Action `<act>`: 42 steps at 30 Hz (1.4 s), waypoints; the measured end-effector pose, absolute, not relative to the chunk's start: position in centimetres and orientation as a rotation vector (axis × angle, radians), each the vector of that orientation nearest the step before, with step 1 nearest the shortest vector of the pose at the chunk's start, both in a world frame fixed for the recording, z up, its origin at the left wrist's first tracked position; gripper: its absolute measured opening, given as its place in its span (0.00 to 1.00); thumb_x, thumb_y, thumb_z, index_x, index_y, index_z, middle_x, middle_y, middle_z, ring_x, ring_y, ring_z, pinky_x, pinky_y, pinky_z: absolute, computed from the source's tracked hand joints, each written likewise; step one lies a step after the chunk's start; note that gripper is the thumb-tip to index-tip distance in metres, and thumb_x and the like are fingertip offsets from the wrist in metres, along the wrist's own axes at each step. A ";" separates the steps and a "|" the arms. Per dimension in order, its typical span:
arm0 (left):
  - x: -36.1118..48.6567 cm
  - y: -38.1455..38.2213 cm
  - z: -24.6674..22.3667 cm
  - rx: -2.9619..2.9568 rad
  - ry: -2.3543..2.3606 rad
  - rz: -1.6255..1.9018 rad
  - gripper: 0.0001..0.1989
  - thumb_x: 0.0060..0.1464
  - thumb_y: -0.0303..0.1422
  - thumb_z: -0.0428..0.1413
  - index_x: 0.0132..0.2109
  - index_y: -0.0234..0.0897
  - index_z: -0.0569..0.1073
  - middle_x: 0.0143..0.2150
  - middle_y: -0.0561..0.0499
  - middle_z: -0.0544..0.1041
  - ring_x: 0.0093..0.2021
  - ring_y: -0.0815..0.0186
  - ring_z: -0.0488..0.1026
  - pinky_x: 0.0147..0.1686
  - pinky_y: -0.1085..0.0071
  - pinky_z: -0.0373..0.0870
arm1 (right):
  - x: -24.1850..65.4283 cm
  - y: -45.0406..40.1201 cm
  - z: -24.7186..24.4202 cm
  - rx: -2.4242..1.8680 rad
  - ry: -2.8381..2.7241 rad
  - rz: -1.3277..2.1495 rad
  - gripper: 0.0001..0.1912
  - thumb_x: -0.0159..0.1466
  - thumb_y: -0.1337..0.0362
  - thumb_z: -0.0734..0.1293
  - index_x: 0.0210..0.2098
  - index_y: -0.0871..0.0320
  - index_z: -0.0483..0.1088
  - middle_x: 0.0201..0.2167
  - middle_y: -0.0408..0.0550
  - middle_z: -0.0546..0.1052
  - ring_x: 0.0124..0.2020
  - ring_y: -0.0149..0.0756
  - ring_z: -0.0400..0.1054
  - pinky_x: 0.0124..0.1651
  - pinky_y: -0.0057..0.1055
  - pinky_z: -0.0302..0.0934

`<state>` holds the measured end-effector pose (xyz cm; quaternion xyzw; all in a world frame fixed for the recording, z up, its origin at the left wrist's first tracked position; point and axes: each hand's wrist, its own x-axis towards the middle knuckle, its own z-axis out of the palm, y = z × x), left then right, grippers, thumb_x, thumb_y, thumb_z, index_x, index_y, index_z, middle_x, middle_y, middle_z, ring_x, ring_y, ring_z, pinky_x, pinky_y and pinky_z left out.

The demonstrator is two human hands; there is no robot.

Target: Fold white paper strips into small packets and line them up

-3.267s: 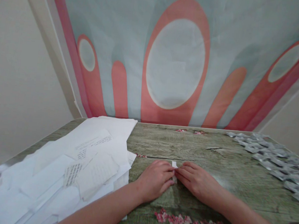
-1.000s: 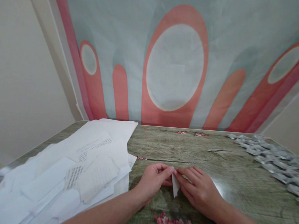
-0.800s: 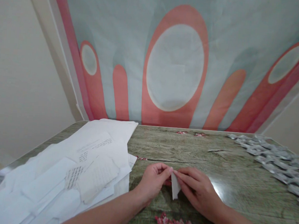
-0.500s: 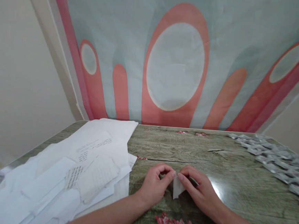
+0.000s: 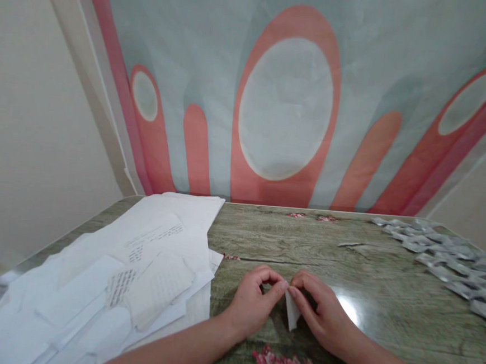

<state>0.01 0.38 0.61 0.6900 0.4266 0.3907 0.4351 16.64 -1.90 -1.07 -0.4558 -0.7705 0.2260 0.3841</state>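
Note:
A small piece of white paper (image 5: 292, 314) hangs between my hands, narrow and folded-looking, above the table. My left hand (image 5: 257, 298) pinches its top edge with thumb and index finger. From the other side, my right hand (image 5: 313, 301) grips the same top edge, thumb and fingertips meeting the left ones. Part of the paper is hidden behind the right fingers. Left of my hands lies a spread heap of white paper sheets (image 5: 78, 298), some torn and some with printed or written lines.
Rows of folded grey-white paper pieces (image 5: 451, 260) lie along the right side of the wood-patterned table (image 5: 281, 235). Behind the table rises a backdrop (image 5: 286, 107) with orange shapes on grey-green. A pale wall (image 5: 32, 132) stands at the left.
The hanging paper has turned and swung slightly right, showing a narrower shape. Both hands keep their pinch and have shifted only a little.

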 end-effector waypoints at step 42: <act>0.2 1.6 0.0 0.948 0.816 1.130 0.16 0.45 0.39 0.61 0.33 0.35 0.64 0.27 0.54 0.73 0.29 0.69 0.70 0.35 0.71 0.68 | 16.8 -1.3 0.3 -1.021 -1.948 1.023 0.14 0.64 0.57 0.59 0.30 0.55 0.73 0.31 0.45 0.74 0.35 0.35 0.67 0.40 0.30 0.61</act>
